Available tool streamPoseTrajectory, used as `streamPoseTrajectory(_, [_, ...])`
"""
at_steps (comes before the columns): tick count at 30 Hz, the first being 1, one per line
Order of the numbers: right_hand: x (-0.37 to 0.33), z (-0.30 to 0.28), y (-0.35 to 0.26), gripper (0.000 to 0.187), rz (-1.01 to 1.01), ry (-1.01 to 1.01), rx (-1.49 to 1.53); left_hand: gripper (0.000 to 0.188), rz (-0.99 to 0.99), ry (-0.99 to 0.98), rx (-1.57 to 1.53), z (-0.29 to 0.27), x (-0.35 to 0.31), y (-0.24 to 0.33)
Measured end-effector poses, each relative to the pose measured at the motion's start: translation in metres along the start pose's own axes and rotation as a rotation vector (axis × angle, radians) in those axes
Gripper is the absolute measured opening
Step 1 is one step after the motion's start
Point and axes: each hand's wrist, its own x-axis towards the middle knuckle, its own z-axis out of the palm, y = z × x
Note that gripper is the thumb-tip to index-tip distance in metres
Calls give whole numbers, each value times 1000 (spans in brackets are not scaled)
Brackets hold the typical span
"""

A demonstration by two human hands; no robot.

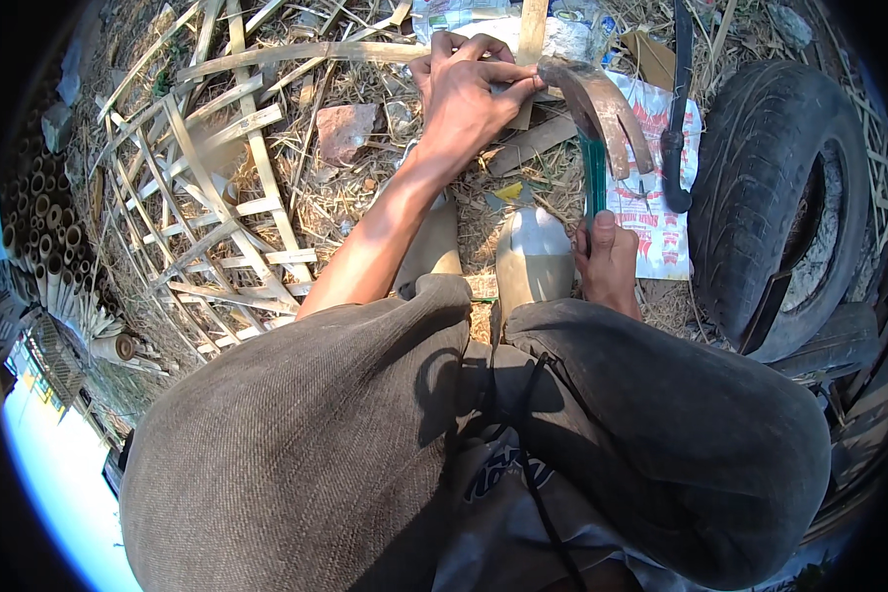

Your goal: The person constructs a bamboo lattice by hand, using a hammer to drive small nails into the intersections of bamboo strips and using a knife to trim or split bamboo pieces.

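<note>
two hands are at work over the straw-strewn ground. the left hand (469,89) reaches forward, its fingers (511,79) pinched shut around a thin bamboo strip (533,35) that stands upright near the far edge of the ground. the right hand (609,259) sits close to the knee, fingers wrapped tight around the green handle (595,178) of a curved knife (607,109), whose rusty blade arches up to meet the strip just beside the left fingertips. the step in hand looks like splitting or shaving the strip, with the blade set at the point where the fingers steady it. the next move would seem to call for a firm, steady hold on the strip and fingertips kept clear of the edge as the blade bites. a woven bamboo frame (217,197) lies on the left of the ground, a reddish stone (347,130) between it and the left arm. a printed sack (661,197) lies under the knife, and an old tyre (779,187) rests at the right edge.
</note>
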Motion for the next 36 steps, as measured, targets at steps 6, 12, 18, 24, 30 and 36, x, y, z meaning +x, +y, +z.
streamPoseTrajectory(6, [5,-2,4,78,130,-30,39,29,-3,9,6,0,1,1])
streamPoseTrajectory(12, [-2,-4,0,77,-36,5,189,22,6,51,5,1,0,4])
streamPoseTrajectory(18, [-4,-5,-23,80,84,-62,33,20,16,39,37,1,4,-1])
streamPoseTrajectory(24, [-2,-6,-6,80,65,-43,62,20,16,27,9,0,3,2])
streamPoseTrajectory(30, [-7,2,1,80,-7,12,74,20,4,44,19,2,2,0])
streamPoseTrajectory(36, [-8,-5,-7,79,-11,-4,53,19,24,32,-14,3,0,3])
